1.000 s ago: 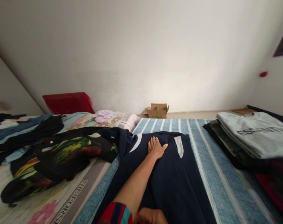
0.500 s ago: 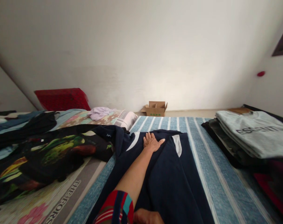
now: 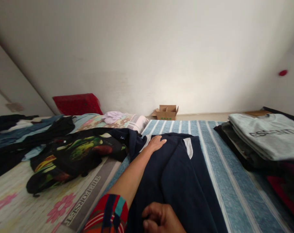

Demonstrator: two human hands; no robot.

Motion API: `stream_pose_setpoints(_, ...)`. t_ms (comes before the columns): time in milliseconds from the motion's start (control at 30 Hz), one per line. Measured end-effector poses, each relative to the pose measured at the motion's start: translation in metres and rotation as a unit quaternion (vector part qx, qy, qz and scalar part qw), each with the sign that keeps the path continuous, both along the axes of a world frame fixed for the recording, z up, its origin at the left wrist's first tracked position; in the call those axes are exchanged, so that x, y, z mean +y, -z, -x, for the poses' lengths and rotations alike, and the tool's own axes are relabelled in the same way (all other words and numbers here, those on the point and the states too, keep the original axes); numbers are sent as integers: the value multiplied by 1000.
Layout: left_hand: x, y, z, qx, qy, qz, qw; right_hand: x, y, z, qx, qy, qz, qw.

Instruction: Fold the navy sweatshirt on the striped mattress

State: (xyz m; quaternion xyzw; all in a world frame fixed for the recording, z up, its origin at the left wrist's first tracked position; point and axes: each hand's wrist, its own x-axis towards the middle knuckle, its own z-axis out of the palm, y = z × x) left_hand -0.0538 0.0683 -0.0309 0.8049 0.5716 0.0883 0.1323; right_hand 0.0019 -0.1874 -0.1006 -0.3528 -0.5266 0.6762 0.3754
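A navy blue garment (image 3: 183,184) with light grey patches lies spread on the striped bed cover, one part of it folded lengthwise over the rest. My left hand (image 3: 157,143) rests palm down on its far part, close to one grey patch (image 3: 188,148), with the thumb stretched to the right. Low in the middle, my right hand (image 3: 162,217) is over the near part of the garment. Its fingers are loosely curled, a gap shows between thumb and forefinger, and nothing is visible in it. A black patterned garment (image 3: 71,158) lies to the left.
Folded clothes topped by a grey shirt (image 3: 265,134) are stacked at the right on the blue striped cover (image 3: 214,145). Further back are a cardboard box (image 3: 167,113), a lilac cloth (image 3: 113,117) and a red object (image 3: 77,105). More loose clothes (image 3: 40,132) lie far left.
My right hand has come further into view over the near part of the navy garment. My left hand stays on the far part, its fingers now less visible. The view has turned slightly left.
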Motion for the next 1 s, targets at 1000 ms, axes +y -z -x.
stream_pose_setpoints(1000, -279, -8, 159, -462, -167, 251, 834, -13, -25, -8, -98, 4, -92, 991)
